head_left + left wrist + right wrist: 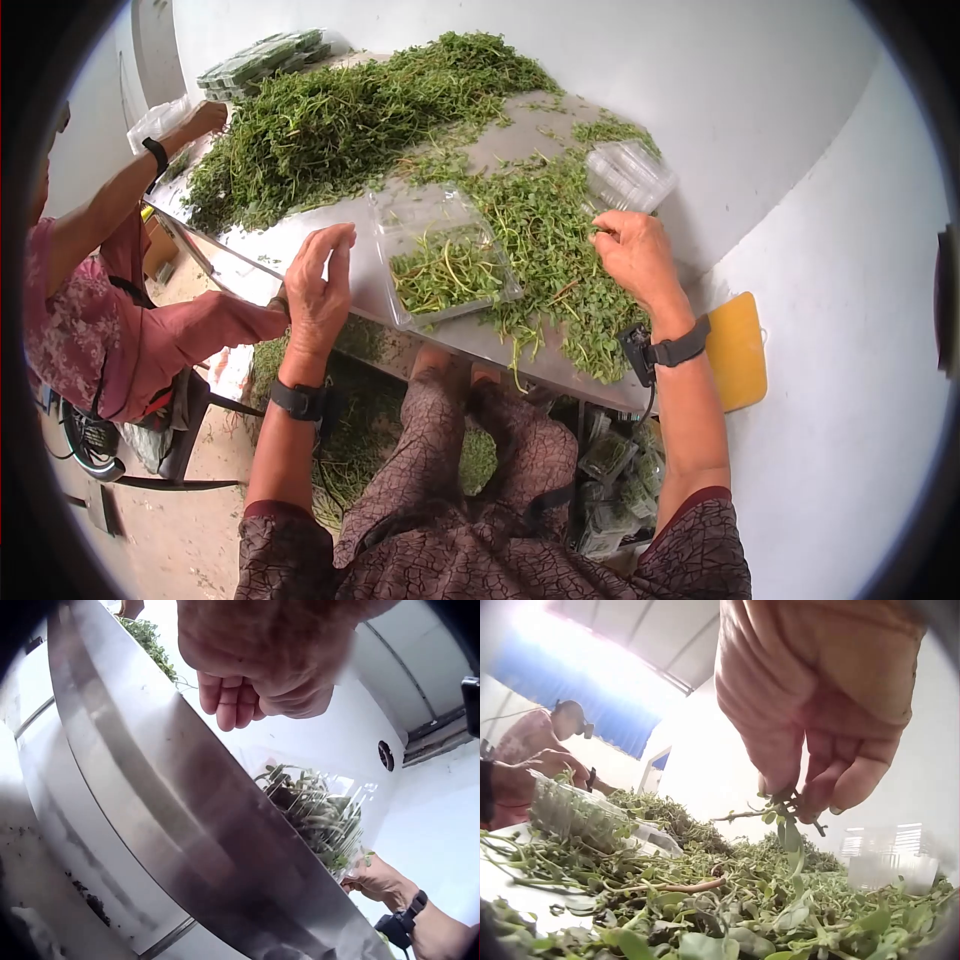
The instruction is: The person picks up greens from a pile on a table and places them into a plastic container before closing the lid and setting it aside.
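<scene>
My right hand (640, 255) pinches a small leafy sprig (789, 825) between thumb and fingertips, just above loose greens (727, 907). Left of it stands a clear plastic clamshell box (455, 314), its lid raised at the back and a layer of green stems (450, 265) inside. My left hand (318, 285) hovers beside the box's left side, fingers loosely bent with nothing in them. Seen from the left wrist, that hand (262, 660) is above the metal table edge (217, 802), and the filled box (319, 814) stands beyond.
A large heap of greens (330, 130) covers the table's back left. Stacked empty clear boxes (630, 175) lie at the right by the wall. Packed trays (262, 62) sit far left. Another person (110, 300) works at the left. A yellow board (738, 355) leans at right.
</scene>
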`<control>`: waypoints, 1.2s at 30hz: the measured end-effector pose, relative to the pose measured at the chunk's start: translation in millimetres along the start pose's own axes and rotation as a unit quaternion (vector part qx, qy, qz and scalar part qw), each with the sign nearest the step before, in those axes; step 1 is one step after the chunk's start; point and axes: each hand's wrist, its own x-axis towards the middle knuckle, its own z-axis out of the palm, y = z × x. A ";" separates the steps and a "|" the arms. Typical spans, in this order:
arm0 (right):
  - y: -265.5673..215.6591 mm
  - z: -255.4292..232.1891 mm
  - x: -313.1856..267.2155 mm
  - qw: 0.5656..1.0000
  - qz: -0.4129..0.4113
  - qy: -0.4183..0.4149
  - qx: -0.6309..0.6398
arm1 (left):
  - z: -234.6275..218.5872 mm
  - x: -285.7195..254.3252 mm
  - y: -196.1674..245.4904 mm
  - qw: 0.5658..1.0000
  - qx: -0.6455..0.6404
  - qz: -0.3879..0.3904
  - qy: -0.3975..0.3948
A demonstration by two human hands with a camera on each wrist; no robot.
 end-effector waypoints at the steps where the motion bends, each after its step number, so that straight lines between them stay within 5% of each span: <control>1: 0.6 2.9 3.6 1.000 -0.001 -0.001 -0.001 | 6.1 0.1 -0.8 1.000 -0.015 -0.018 -0.010; 18: 25.5 42.8 34.8 0.980 -0.063 -0.030 -0.188 | 29.2 -10.5 -10.6 0.994 0.075 -0.066 -0.046; 23: 15.0 26.2 24.9 0.999 -0.030 0.023 -0.034 | 29.9 -12.0 -11.8 0.994 0.076 -0.067 -0.045; 29: -41.4 -0.1 10.2 0.970 0.026 -0.038 0.239 | 30.6 -12.7 -12.4 0.994 0.075 -0.070 -0.048; 36: -91.2 13.5 0.5 0.956 0.003 -0.073 0.285 | 29.4 -12.6 -12.6 0.994 0.067 -0.065 -0.053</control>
